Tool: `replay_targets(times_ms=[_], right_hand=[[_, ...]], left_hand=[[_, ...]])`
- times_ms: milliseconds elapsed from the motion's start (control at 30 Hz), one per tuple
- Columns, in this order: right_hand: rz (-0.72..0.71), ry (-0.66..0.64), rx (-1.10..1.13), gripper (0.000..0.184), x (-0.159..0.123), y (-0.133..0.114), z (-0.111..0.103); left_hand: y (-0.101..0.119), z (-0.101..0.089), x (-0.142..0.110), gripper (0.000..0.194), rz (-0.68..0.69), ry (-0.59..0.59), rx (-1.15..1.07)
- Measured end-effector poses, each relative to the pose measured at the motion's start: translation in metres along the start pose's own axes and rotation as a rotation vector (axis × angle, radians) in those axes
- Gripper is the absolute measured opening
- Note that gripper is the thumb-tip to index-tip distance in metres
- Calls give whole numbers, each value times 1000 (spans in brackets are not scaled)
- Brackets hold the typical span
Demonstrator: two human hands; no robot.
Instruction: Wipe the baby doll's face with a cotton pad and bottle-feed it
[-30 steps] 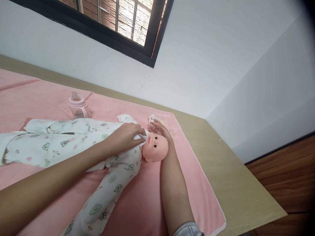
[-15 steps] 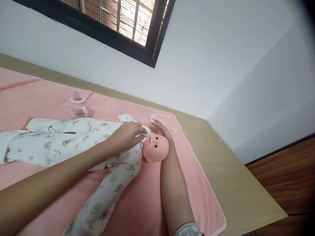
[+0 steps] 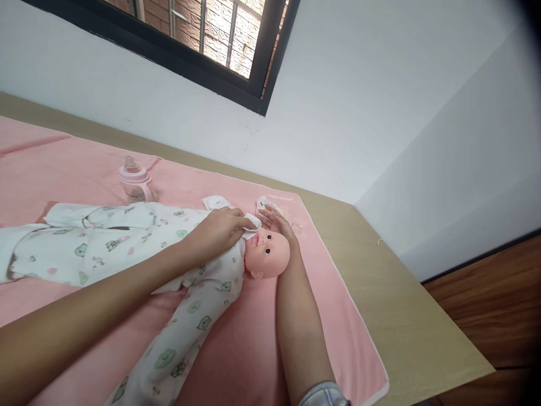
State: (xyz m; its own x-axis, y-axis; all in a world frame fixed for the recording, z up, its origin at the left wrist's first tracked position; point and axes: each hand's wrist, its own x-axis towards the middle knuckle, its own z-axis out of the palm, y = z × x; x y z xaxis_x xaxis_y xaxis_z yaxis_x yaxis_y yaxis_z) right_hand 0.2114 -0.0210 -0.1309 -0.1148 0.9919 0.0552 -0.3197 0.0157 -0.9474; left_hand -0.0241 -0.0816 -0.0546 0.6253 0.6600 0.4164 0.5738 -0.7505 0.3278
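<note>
Covering much of the pale wooden table point(image 3: 406, 304), a pink blanket point(image 3: 236, 344) is reaching close to the far edge, where I am seeing a white wall point(image 3: 321, 118) rising behind it. A dark-framed window point(image 3: 211, 34) is showing bars and brickwork outside, and a brown wood-grain panel point(image 3: 494, 304) is filling the lower right of my remote view. The doll point(image 3: 268, 254) is lying face up on the blanket in white printed clothes point(image 3: 143, 242), its head towards the right side, and a baby bottle point(image 3: 136, 180) with a pink collar and handle is standing on the far side of its legs.

With the left hand point(image 3: 249, 224) I am keeping fingers and thumb together, clamping a white cloth point(image 3: 252, 221) beside the doll's mouth. The right hand point(image 3: 274, 220) is lying open beyond the head, its fingers slightly apart and reaching to a small white packet point(image 3: 262, 203); the forearm is running right alongside the head.

The left thumb is mostly hiding from me, and I am not managing to tell whether the cloth is a separate piece or part of the clothing. The head is blocking part of the right wrist, so any support beneath is staying unclear. The doll's feet are running out at the left edge, the near sleeve is disappearing below, and the packet's print is proving too small for reading
</note>
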Motion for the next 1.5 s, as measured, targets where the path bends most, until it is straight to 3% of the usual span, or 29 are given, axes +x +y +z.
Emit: replay_targets(times_ms=[267,500,1200,1500], right_hand=[[17,-25,61,41,-3,-1,1],[23,-8,49,42,-2,0,3],[51,-18,74,52,20,16,-14],[-50,-24,61,47,13,9,-14]], left_hand=[[9,-6,0,44,-58,-2,-100],[10,-4,-4,44,-27,4,-227],[8,-4,-3,45,-33,-36,-145],[-1,-21,-2,41,-125,20,-151]])
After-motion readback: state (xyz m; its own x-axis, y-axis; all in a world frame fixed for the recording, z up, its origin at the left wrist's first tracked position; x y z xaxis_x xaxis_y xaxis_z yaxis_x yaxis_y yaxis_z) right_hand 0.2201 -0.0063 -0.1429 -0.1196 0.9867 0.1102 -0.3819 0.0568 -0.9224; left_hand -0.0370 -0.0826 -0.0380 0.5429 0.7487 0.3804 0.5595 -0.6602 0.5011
